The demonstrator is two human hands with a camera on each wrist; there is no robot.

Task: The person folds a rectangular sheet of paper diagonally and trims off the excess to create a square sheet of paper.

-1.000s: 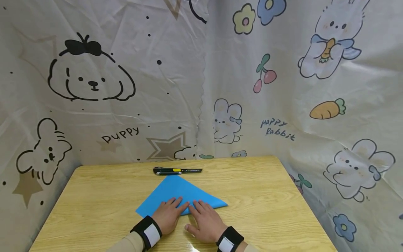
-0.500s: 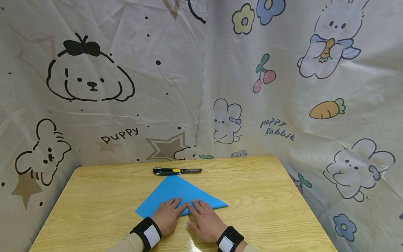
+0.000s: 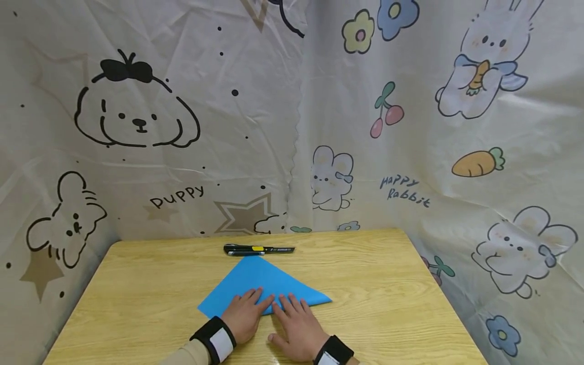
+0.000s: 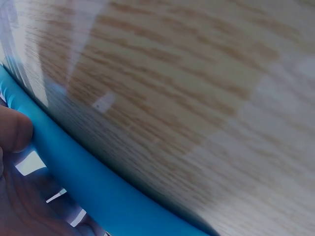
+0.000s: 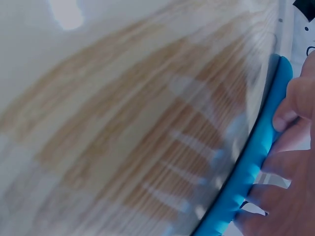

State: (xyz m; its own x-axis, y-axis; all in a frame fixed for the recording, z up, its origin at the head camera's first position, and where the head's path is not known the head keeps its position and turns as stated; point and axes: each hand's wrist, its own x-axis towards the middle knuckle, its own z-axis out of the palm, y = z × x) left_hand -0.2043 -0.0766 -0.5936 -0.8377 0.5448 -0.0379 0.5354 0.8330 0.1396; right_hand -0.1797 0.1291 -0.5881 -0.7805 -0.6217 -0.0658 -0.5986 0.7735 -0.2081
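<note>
A sheet of blue paper (image 3: pixel 255 278), folded into a roughly triangular shape, lies on the wooden table. My left hand (image 3: pixel 244 317) rests on its near part with fingers extended. Beside it, my right hand (image 3: pixel 299 329) presses the near folded edge with spread fingers, its thumb out over the bare wood. The two hands almost meet at the index fingertips. In the left wrist view the rounded blue fold (image 4: pixel 98 182) runs past the fingers. The right wrist view shows fingers (image 5: pixel 278 164) on the same paper's edge. A black utility knife (image 3: pixel 259 250) with a yellow slider lies behind the paper.
The light wooden table (image 3: pixel 378 294) reaches back to a cloth backdrop (image 3: pixel 255 116) printed with cartoon animals, which hangs behind and along both sides. Black bands with white patches (image 3: pixel 221 344) wrap both wrists.
The head view has tilted slightly, so the whole scene sits a little lower. My right thumb is spread farther from the fingers than half a second ago. Paper and knife stay in place.
</note>
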